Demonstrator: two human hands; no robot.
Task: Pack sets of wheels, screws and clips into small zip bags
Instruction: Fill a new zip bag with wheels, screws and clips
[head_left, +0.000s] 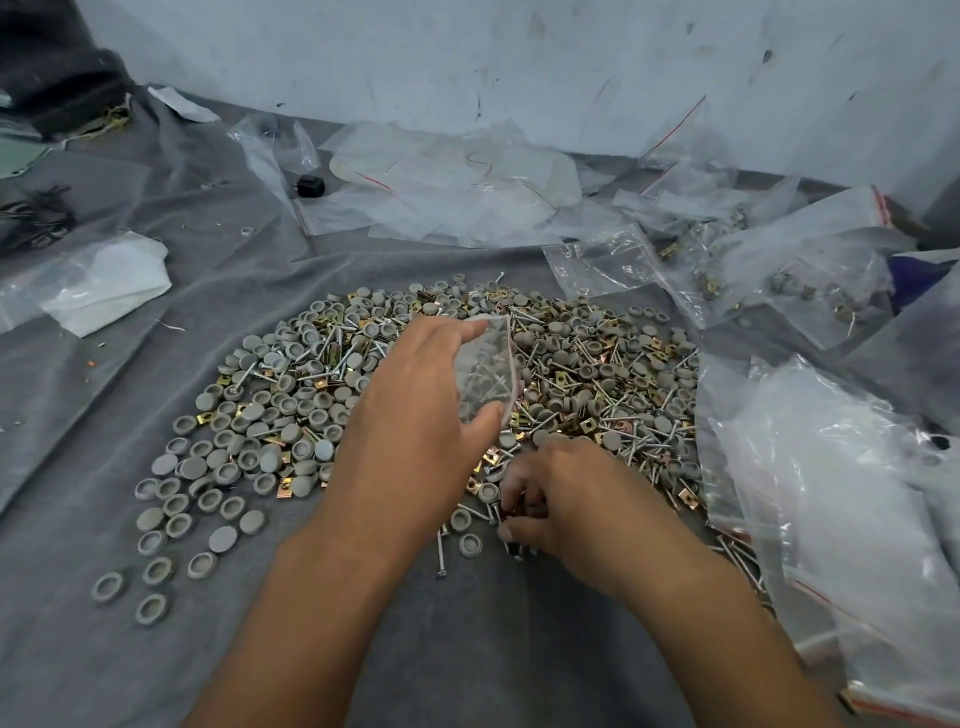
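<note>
We see left hand (415, 410) pinching small zip bag (485, 371), long axis twelve-to-six; right hand (558, 493) curled, pinching screws (511, 514) at five o'clock of bag.

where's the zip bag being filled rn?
Head view, centre: the small zip bag is held by the left hand above the pile of wheels, screws and clips, just beyond the right hand.

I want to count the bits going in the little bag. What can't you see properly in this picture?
Head view only:
- Small zip bag in the left hand: parts inside are blurred through the plastic, so no count.
- Right hand: curled fingers hide what they pinch at the pile.
- Filled bags far right: contents too small to sort.
- Big plastic bags: cut off by the right edge.
- Dark object near the wall: too small to name.
</note>
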